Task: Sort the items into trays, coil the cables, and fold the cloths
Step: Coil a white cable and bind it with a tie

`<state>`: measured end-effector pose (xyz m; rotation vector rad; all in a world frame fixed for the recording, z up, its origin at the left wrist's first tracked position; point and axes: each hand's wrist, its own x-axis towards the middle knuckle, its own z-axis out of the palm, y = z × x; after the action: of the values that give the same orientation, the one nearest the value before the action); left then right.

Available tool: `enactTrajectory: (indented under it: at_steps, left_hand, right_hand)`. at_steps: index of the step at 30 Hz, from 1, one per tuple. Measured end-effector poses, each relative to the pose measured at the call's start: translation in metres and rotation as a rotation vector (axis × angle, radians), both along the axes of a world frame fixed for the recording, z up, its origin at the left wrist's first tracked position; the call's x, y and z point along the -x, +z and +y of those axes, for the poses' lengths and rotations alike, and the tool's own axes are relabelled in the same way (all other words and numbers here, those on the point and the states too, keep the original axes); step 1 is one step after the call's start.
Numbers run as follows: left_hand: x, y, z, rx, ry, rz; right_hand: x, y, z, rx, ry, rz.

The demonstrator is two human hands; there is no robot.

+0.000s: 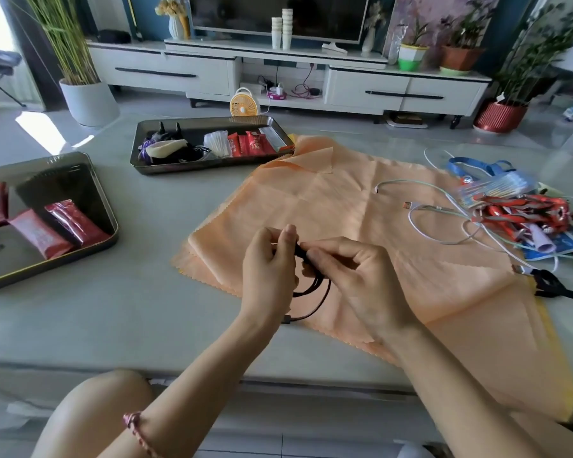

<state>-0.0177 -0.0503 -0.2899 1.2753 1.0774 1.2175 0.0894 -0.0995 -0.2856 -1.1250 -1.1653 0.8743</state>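
I hold the black cable (pixel 326 294) over the near edge of the cloth (pixel 344 200). My left hand (pixel 267 262) pinches the gathered loops so they don't spring apart. My right hand (pixel 354 276) pinches the strand, probably to wind another turn.

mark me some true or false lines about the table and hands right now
1. The left hand and right hand both grip a black cable. True.
2. The orange cloth sits folded in a tray. False: it lies spread on the table.
3. White cables lie loose at the cloth's right side. True.
4. The near tray holds white cables. False: it holds red packets.
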Motion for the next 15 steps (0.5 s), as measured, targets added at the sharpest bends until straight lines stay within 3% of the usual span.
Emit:
enactTrajectory:
  at_steps: [4,7,15]
  left_hand:
    - [0.009,0.003,0.006,0.087,-0.071,0.027]
    - [0.018,0.008,0.016,0.228,-0.123,-0.052]
    - [0.048,0.022,0.073,0.203,0.098,-0.196]
  right_hand:
    - [0.014,-0.006,0.006,-0.077,-0.144,-0.242]
    - [0.025,-0.013,0.014,-0.137,-0.218,-0.463]
    - [0.043,0.007,0.049,0.165,0.053,-0.262]
